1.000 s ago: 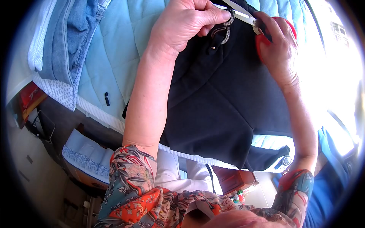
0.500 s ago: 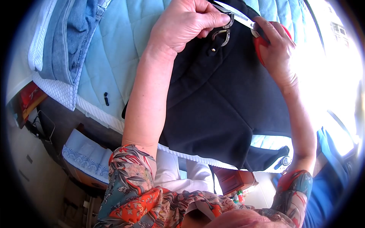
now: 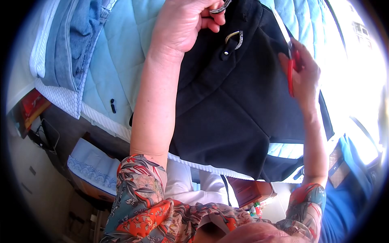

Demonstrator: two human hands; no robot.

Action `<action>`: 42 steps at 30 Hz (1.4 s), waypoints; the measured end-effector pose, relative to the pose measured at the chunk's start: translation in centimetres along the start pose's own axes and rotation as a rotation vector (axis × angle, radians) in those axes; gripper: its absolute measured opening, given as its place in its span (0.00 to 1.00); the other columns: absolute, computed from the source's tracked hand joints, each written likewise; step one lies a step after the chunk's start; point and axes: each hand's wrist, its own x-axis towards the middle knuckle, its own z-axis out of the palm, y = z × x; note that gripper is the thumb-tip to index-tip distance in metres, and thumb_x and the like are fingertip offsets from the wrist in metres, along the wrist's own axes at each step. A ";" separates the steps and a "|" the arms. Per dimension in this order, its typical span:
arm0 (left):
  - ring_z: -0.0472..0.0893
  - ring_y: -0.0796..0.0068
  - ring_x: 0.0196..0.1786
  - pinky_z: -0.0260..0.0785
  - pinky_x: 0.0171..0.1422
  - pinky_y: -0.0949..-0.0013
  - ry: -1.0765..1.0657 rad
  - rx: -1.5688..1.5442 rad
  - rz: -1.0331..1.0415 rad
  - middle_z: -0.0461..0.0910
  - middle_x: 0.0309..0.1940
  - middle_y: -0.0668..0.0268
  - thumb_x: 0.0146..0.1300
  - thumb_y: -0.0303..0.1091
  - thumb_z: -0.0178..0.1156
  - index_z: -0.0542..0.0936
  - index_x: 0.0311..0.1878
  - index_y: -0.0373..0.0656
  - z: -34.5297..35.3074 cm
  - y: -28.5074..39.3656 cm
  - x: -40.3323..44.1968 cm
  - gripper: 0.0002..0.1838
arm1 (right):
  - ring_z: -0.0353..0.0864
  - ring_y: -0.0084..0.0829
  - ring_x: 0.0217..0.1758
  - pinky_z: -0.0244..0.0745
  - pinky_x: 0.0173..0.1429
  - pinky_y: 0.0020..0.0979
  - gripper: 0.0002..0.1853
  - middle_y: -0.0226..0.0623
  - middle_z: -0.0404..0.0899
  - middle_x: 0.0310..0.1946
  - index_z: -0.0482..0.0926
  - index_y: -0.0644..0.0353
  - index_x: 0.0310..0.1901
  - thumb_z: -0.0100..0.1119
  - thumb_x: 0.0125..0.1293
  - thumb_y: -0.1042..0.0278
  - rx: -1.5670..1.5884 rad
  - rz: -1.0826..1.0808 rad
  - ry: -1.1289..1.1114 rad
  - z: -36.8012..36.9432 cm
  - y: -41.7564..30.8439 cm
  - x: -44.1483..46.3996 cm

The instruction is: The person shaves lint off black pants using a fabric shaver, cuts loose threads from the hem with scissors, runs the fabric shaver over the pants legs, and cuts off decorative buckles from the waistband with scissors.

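At the top, my left hand (image 3: 178, 26) is closed, pinching a curved rhinestone buckle piece (image 3: 221, 8) in its fingertips. A second curved rhinestone piece (image 3: 241, 39) lies on the black garment (image 3: 231, 109), beside a dark tab with a pearl-like stud (image 3: 226, 53). On the right, my right hand (image 3: 306, 77) grips scissors with red handles (image 3: 290, 77). Their blades point up and left over the garment's edge, away from the buckle pieces. Whether the blades are fully closed is hard to make out.
A light blue quilted cover (image 3: 117, 52) lies under the garment. A small black zipper pull (image 3: 113, 106) rests on it at left. Folded jeans (image 3: 67, 48) are at the upper left. Below the edge stands a blue padded seat (image 3: 92, 164); blue cloth (image 3: 352, 190) hangs at right.
My left hand has moved up and left with the rhinestone piece, away from the piece on the garment. My right hand has drawn the scissors right and down, turning the blades more upright.
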 end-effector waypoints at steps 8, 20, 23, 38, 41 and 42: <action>0.73 0.79 0.17 0.59 0.17 0.80 -0.132 -0.078 -0.031 0.77 0.22 0.63 0.56 0.26 0.57 0.77 0.33 0.38 -0.4 -0.1 0.3 0.03 | 0.80 0.32 0.39 0.77 0.46 0.29 0.21 0.33 0.78 0.35 0.79 0.50 0.48 0.62 0.51 0.79 -0.129 -0.104 -0.021 1.0 -0.1 -1.0; 0.69 0.88 0.20 0.59 0.23 0.83 -0.238 0.408 -0.163 0.77 0.23 0.70 0.59 0.29 0.59 0.80 0.32 0.36 0.1 0.1 -0.3 0.06 | 0.81 0.33 0.40 0.77 0.46 0.31 0.21 0.32 0.78 0.38 0.78 0.48 0.50 0.61 0.52 0.77 -0.204 -0.184 0.011 1.9 0.1 0.5; 0.69 0.88 0.21 0.59 0.24 0.84 -0.314 0.334 -0.160 0.78 0.23 0.71 0.60 0.29 0.59 0.80 0.33 0.36 -0.5 -0.2 0.0 0.06 | 0.81 0.33 0.40 0.77 0.45 0.31 0.22 0.32 0.78 0.38 0.78 0.48 0.50 0.61 0.52 0.77 -0.190 -0.195 0.024 2.1 -0.2 0.7; 0.69 0.88 0.21 0.59 0.24 0.84 -0.381 0.111 -0.152 0.77 0.24 0.71 0.61 0.25 0.57 0.81 0.36 0.37 -0.9 -1.6 0.4 0.05 | 0.81 0.34 0.39 0.77 0.45 0.31 0.22 0.33 0.78 0.37 0.78 0.48 0.50 0.63 0.51 0.75 -0.151 -0.229 0.063 2.5 -0.9 1.3; 0.69 0.88 0.21 0.59 0.24 0.84 -0.398 0.080 -0.138 0.77 0.24 0.71 0.60 0.25 0.58 0.81 0.36 0.37 -1.1 -1.7 0.5 0.05 | 0.81 0.34 0.39 0.78 0.44 0.31 0.21 0.33 0.78 0.36 0.79 0.49 0.49 0.63 0.50 0.75 -0.152 -0.231 0.068 2.5 -0.9 1.3; 0.69 0.88 0.21 0.59 0.24 0.84 -0.409 0.066 -0.135 0.77 0.24 0.71 0.60 0.25 0.58 0.81 0.36 0.37 -1.1 -1.7 0.5 0.04 | 0.81 0.34 0.38 0.78 0.44 0.31 0.21 0.32 0.78 0.36 0.79 0.49 0.49 0.63 0.50 0.75 -0.153 -0.230 0.068 2.5 -0.9 1.3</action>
